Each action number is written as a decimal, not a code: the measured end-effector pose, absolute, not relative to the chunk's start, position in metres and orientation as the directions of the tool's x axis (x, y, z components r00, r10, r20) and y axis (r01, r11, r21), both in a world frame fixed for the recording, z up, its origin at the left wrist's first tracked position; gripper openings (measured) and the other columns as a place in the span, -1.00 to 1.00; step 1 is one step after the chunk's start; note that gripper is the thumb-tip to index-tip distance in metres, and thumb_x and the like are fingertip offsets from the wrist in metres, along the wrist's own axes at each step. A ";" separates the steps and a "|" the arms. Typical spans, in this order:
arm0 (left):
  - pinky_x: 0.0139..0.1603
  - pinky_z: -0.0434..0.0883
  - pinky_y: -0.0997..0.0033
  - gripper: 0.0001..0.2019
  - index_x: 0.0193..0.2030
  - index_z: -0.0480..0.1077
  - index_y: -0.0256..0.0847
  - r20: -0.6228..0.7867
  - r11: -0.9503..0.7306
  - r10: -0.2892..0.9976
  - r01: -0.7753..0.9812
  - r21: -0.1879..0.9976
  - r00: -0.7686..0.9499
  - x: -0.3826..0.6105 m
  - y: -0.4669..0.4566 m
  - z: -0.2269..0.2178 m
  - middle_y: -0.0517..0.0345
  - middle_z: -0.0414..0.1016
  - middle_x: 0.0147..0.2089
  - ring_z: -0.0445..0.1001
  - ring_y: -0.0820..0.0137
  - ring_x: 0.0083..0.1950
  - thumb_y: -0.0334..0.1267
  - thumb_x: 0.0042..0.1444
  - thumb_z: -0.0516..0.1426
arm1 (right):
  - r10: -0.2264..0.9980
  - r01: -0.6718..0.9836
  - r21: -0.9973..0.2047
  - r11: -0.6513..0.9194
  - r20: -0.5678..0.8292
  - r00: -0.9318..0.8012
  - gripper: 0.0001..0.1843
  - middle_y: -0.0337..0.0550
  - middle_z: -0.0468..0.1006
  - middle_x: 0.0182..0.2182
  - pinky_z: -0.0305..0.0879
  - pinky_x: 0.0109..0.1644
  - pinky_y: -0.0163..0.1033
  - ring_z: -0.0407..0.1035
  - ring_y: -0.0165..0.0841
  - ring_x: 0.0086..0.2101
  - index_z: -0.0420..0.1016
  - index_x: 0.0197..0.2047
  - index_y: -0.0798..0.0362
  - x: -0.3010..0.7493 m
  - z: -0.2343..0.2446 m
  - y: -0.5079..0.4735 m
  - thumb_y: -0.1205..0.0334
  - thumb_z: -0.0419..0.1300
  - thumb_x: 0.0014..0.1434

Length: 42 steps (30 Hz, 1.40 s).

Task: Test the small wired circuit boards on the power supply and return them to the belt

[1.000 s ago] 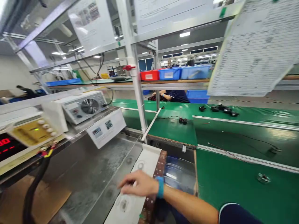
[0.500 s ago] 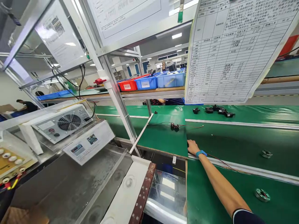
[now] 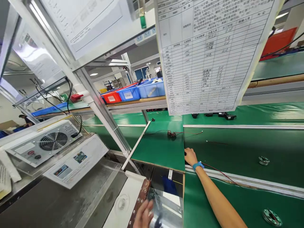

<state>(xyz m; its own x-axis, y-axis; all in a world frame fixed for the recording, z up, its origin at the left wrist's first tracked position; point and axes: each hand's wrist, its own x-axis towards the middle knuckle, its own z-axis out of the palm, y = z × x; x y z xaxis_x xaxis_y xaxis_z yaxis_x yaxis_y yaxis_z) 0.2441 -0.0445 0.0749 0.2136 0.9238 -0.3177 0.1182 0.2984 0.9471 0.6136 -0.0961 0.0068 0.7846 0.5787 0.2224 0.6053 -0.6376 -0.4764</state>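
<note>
My right hand (image 3: 190,156), wearing a blue wristband (image 3: 198,165), rests at the right edge of a raised green board (image 3: 156,155). Its fingers are curled around a small dark piece, mostly hidden. From behind the wrist a thin red wire (image 3: 220,172) runs right over the metal rail. Low in the picture, my left hand (image 3: 143,215) is smeared by motion above a clear panel; a dark blurred shape shows beside its fingers. On the board lie two small dark round parts (image 3: 171,134) with thin wires.
Two ring-shaped parts, one farther (image 3: 264,160) and one nearer (image 3: 272,217), sit on the green surfaces at right. Several black parts (image 3: 220,115) lie farther back. A hanging sheet (image 3: 209,63), a metal post (image 3: 102,107) and a fan unit (image 3: 53,141) stand around the board.
My left hand has come into view at the bottom. The view has turned, so most of the scene sits farther left. My right hand stays at the board's edge.
</note>
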 end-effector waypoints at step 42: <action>0.29 0.21 0.25 -0.27 0.18 0.40 -0.16 0.098 -0.038 0.815 -0.116 0.993 0.571 0.243 -0.070 0.214 -0.11 0.41 0.24 0.29 -0.01 0.29 -0.25 -0.21 0.42 | 0.750 0.596 -0.713 0.369 0.607 0.262 -0.73 0.00 0.52 -0.04 0.46 -0.06 -0.15 0.43 -0.18 -0.04 0.52 -0.06 -0.05 0.432 0.218 -0.152 0.11 0.31 0.18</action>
